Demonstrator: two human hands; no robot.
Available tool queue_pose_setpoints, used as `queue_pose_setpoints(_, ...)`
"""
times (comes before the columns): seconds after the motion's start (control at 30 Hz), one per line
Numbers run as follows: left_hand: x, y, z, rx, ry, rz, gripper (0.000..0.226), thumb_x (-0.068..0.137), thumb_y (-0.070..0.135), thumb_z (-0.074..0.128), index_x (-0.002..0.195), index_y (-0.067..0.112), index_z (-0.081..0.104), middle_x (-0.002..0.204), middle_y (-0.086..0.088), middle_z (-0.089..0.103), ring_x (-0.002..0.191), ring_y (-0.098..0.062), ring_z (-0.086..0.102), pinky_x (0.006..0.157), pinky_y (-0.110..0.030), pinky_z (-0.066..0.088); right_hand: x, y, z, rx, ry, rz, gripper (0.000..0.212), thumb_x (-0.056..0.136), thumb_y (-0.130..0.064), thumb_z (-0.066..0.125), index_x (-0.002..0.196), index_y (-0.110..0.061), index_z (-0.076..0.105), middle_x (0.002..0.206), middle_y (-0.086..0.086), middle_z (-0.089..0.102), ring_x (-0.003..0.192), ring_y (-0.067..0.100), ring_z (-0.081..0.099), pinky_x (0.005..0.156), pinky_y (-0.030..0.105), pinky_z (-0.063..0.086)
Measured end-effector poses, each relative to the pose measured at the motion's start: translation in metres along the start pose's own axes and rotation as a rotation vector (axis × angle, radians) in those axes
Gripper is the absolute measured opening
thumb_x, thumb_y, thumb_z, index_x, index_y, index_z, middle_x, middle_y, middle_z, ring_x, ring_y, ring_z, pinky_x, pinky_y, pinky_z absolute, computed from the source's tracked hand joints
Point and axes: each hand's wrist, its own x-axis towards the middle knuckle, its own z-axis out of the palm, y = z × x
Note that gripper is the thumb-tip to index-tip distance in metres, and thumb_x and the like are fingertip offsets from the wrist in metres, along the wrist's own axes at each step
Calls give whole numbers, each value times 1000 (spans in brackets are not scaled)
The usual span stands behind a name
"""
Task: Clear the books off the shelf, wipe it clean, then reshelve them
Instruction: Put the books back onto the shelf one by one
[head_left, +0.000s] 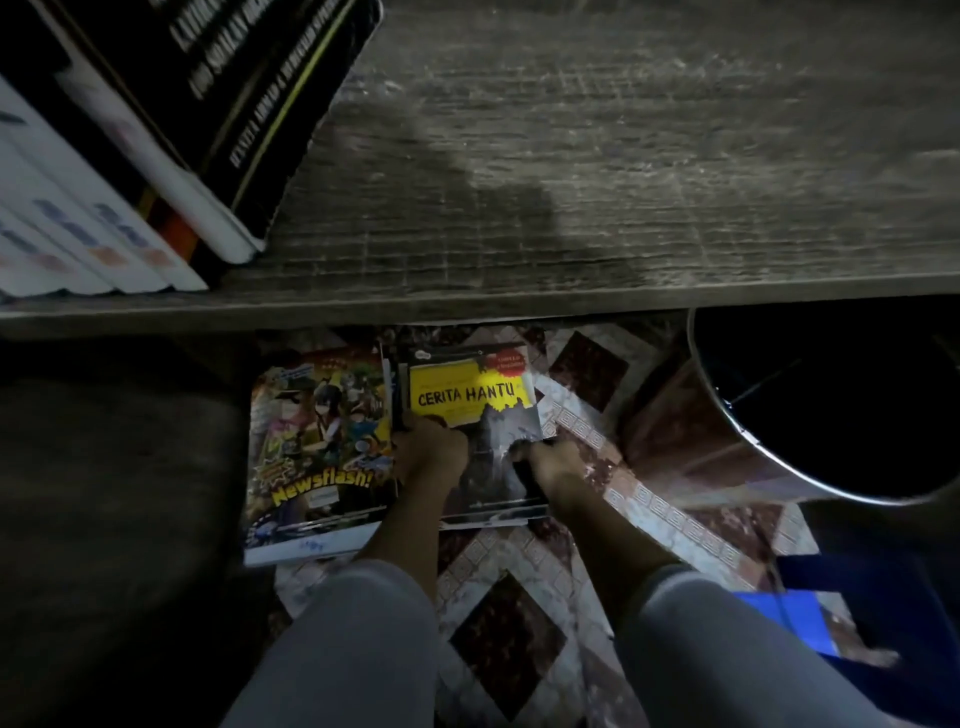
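Count: 2 hands (left hand (428, 449), right hand (545, 460)), 2 face-up floor books (Newsflash book (317, 441), Cerita Hantu book (467, 395)), 5+ shelf books (130, 171) upper left, 1 bucket (727, 415).

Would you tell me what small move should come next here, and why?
Probably lift the Cerita Hantu stack off the floor: the left hand and right hand both grip its edges, and the shelf above has a bare stretch beside the leaning books.
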Motion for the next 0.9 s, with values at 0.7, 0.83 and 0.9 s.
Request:
queue_pose_setpoints(0.7,-23,-9,16,-49,4,66,69,95,28,48,150,7,10,155,-15,5,139,-36,16,106,-47,31,-3,9,-7,105,72,80,25,74,-24,71,86,-3,67,92,17,70,86,32,68,81,39,56)
queue_pose_setpoints(0.83,-28,-9,19,-146,13,-103,72,95,31,50,150,9,9,154,-15,4,138,-36,13,107,-48,26,9,16,-7,101,21,67,41,69,-24,72,101,1,67,98,19,70,89,34,67,85,44,55)
queue_pose_setpoints(0.9,-27,-10,19,-159,10,-132,72,94,32,51,150,8,12,152,-18,8,137,-37,17,108,-46,26,7,16,-8,92,1,61,32,72,-20,71,95,1,68,96,19,70,85,33,67,84,44,55)
